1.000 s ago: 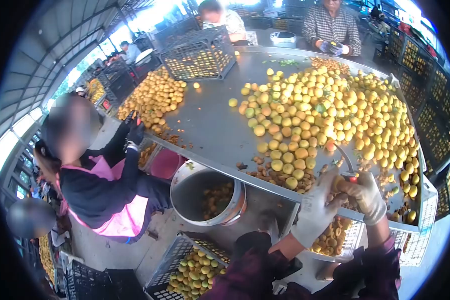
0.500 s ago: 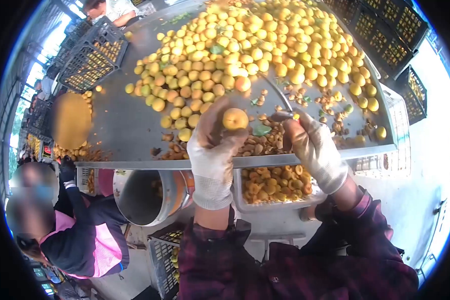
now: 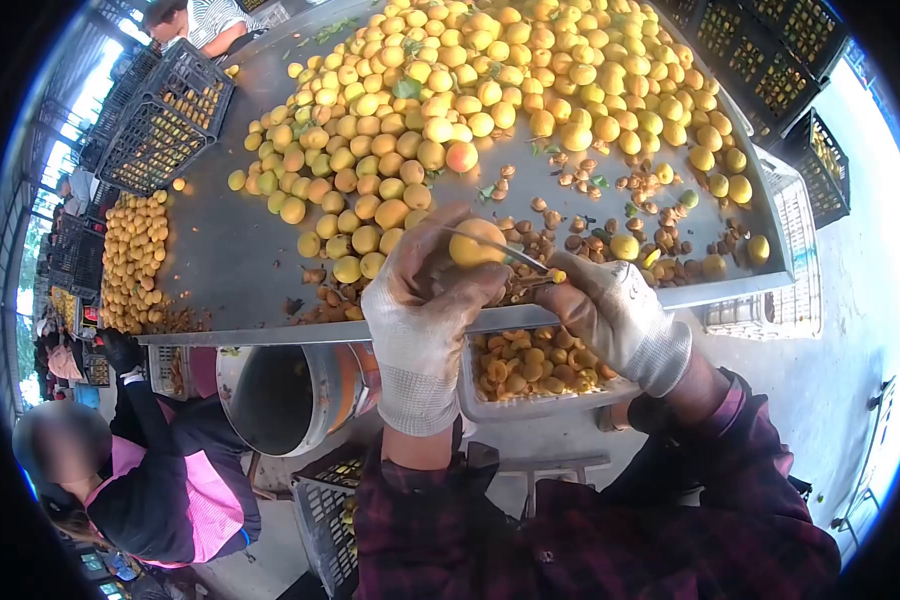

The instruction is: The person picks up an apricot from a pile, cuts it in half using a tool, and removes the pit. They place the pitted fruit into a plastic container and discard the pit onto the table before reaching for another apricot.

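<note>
A yellow apricot is pinched between the thumb and fingers of my gloved left hand, above the front edge of the metal table. My gloved right hand is closed around the handle of a small knife. Its thin blade lies across the apricot; how deep it cuts cannot be seen. Brown apricot pits are scattered beyond both hands. Below the table edge, a plastic tub holds apricot halves.
A heap of whole apricots covers the table's far part. Crates stand at the far left and right. Under the edge sit a bucket and a crate. A person works at left, another at the back.
The knife has swung down from pointing away over the table to lying across the apricot. My right hand has come lower and closer to my left, which still holds the apricot.
</note>
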Available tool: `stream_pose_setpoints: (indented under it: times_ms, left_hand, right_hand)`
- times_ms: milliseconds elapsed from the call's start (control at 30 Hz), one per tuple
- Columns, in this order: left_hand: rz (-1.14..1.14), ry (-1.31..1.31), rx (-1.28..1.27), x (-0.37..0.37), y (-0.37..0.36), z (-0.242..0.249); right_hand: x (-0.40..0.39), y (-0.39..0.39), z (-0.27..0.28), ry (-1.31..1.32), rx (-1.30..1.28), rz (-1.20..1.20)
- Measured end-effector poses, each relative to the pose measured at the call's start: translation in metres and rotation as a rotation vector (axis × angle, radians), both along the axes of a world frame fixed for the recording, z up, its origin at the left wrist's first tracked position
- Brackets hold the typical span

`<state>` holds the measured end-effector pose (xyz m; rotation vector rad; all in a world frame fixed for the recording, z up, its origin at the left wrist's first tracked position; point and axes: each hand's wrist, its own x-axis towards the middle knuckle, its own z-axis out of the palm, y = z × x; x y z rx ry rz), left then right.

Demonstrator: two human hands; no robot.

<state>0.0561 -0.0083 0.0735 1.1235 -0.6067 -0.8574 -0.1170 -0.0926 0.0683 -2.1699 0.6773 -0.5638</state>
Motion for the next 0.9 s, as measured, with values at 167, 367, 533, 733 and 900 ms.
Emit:
stream_pose_setpoints:
  times_ms: [167,367,533,733,900]
  left_hand:
    - [-0.002,-0.046,0.039,0.002,0.003,0.0]
    - [0.023,-0.02,0.0,0.001,0.006,-0.002]
    - [0.093,-0.025,-0.019,0.001,0.007,-0.006]
    - [0.141,0.049,-0.054,-0.007,0.005,-0.003]
    - [0.126,0.105,-0.084,-0.008,-0.002,-0.025]
  right_hand:
    - [-0.001,0.001,-0.006,0.032,-0.055,0.005]
    - [0.005,0.01,-0.024,-0.118,-0.208,-0.064]
    - [0.013,0.016,-0.018,-0.038,-0.081,-0.09]
    - [0.031,0.026,-0.015,-0.039,0.296,-0.048]
    - [0.042,0.027,-0.036,-0.165,0.186,-0.102]
